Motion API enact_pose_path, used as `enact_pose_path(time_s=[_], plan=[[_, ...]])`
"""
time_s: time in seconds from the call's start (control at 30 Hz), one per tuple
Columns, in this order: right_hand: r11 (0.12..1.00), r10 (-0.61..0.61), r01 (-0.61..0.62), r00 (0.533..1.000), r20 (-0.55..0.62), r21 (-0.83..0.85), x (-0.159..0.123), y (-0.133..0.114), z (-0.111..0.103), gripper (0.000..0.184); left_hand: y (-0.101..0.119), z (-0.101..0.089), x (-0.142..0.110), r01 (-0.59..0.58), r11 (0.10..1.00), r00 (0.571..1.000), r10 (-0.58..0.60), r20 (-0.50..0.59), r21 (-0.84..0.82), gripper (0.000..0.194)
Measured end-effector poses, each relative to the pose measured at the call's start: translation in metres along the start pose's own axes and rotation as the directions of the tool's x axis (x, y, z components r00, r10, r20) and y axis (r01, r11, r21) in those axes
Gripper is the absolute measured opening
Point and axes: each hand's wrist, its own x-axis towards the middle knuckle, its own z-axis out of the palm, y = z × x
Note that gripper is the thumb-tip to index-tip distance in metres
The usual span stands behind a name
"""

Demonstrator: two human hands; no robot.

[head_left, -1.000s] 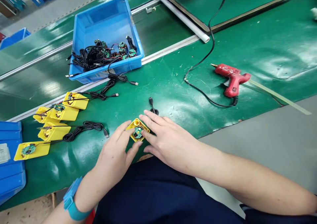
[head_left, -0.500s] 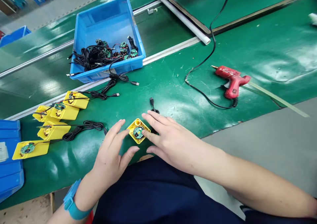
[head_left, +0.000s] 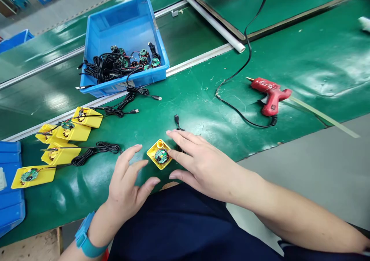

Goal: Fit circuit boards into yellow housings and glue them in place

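Observation:
A small yellow plastic housing (head_left: 150, 153) stands on the green bench between my hands. Inside it sits a round green circuit board (head_left: 161, 156), with a yellow tube in the far corner. My left hand (head_left: 127, 182) is open, thumb and fingers spread, a short gap to the left of the housing. From the right, my right hand (head_left: 196, 157) reaches in with fingers stretched; its index fingertip is at the housing's right edge, though I cannot tell whether it touches. Partly hidden beyond this hand is a black cable with a USB plug (head_left: 177, 119).
Several yellow housings (head_left: 65, 155) with boards and bundled cables lie at left, beside a blue bin (head_left: 11, 199). A blue crate (head_left: 124, 86) of wired boards stands at the back. On the right lies a red glue gun (head_left: 270, 93), its cord (head_left: 238, 112) trailing across the bench.
My left hand has drawn back left, away from the housing. The right index finger has moved from over the circuit board to the housing's right edge.

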Motion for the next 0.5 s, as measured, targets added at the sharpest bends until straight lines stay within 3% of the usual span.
enact_pose_path(time_s=[0.2, 0.5], plan=[[1.000, 0.002, -0.003, 0.998, 0.064, 0.021, 0.004, -0.001, 0.004, 0.041, 0.003, 0.012, -0.002, -0.115, 0.993, 0.990, 0.114, 0.077, 0.012, 0.037], [1.000, -0.007, 0.009, 0.997, 0.081, -0.015, 0.006, -0.002, 0.004, 0.041, 0.003, 0.017, 0.001, -0.151, 0.989, 0.980, 0.150, 0.134, -0.005, 0.044]])
